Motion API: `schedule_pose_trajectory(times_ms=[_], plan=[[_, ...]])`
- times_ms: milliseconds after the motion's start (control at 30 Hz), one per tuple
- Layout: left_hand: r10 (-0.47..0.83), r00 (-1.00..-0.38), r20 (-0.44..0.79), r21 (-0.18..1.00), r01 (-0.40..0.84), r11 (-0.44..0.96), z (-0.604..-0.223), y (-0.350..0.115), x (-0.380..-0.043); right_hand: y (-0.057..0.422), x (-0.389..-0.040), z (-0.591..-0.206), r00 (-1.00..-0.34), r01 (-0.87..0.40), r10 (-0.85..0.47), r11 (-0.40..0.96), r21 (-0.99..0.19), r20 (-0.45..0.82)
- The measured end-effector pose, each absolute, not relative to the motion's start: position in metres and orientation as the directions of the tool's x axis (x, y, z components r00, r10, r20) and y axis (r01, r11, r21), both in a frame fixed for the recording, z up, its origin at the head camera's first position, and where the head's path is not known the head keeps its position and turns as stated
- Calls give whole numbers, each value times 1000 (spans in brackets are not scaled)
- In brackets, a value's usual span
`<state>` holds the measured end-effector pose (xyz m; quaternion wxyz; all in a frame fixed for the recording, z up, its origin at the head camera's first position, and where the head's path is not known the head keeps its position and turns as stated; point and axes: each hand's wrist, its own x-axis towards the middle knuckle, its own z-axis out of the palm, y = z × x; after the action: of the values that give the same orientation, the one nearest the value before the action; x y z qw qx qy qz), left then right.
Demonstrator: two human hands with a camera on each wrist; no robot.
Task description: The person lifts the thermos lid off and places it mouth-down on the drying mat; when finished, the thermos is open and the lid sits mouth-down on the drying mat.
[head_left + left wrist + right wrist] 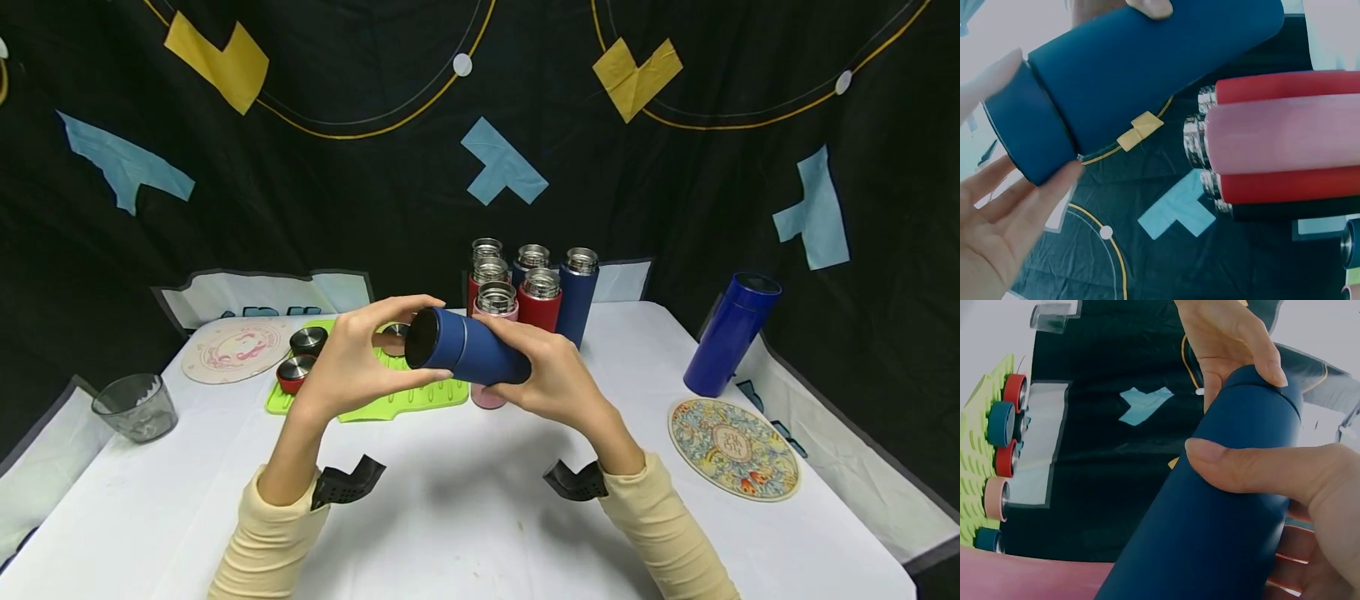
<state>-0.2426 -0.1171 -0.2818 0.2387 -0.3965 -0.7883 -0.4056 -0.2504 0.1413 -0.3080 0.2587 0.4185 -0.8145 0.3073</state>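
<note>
A dark blue vacuum flask with its lid on is held tilted above the table, between both hands. My left hand pinches the lid, with the thumb on one side and fingers on the other. My right hand grips the flask's body, its thumb lying along the side in the right wrist view. Behind the flask stand several lidless flasks, among them a pink one, a red one and a tall blue one. Their steel necks show.
A green mat bears several lids, including a red one. Further left are a round pink-printed mat and a glass. At right, a shiny blue flask stands behind a patterned round mat.
</note>
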Motion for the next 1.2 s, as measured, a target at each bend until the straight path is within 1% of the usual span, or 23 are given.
schedule_pose_trajectory(times_ms=[133,200,267,367,500,600,700,833,933,1200], plan=[[374,-651,661,510,755,412,-280,-113,-239,141,-248,-307,-498,-827,-504,521,-212,705],[363,-674,644,524,734,433,-280,-111,-237,141,-248,-307,-498,-820,-497,536,-199,710],[370,-684,628,529,724,442,-280,-109,-237,142,-249,-308,-502,-816,-495,544,-198,709],[427,-662,616,503,747,434,-280,-110,-236,144,-250,-309,-510,-818,-505,535,-210,696],[546,-579,605,447,815,369,-279,-114,-237,147,-251,-308,-524,-824,-538,517,-233,660],[602,-536,592,441,841,315,-279,-116,-238,149,-251,-307,-537,-823,-555,512,-247,635],[613,-526,589,439,846,303,-279,-116,-238,150,-251,-307,-541,-822,-562,512,-251,626],[600,-528,600,436,846,308,-279,-115,-238,151,-251,-307,-546,-820,-563,513,-256,620],[571,-550,610,441,834,332,-280,-114,-239,150,-251,-307,-552,-816,-562,517,-259,616],[451,-666,594,508,745,432,-283,-110,-238,150,-249,-306,-547,-807,-556,550,-216,626]])
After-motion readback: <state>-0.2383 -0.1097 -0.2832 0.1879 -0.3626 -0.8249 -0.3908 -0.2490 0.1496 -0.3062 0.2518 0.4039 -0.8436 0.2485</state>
